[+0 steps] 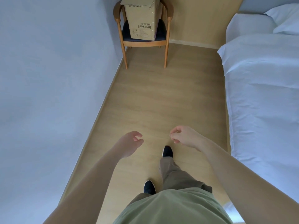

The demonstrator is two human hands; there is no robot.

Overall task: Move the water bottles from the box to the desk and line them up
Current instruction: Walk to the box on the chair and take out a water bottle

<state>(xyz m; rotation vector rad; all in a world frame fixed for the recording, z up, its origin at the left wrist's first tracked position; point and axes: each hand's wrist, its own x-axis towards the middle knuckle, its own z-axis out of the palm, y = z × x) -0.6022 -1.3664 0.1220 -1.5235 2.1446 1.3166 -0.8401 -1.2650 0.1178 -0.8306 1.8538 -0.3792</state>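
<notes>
We see the cardboard box (pixel 142 18) sitting on the seat of a wooden chair (pixel 144 38), which stands against the far wall. Our left hand (pixel 131 143) hangs in the air well short of the chair, fingers loosely curled, holding nothing. Our right hand (pixel 182 135) floats beside it, also well short of the chair, fingers loosely curled and empty too. Between our hands and the chair runs bare wooden floor (pixel 153 94). To the right of the chair lies a white bed (pixel 262 78). The box's contents are hidden from us.
</notes>
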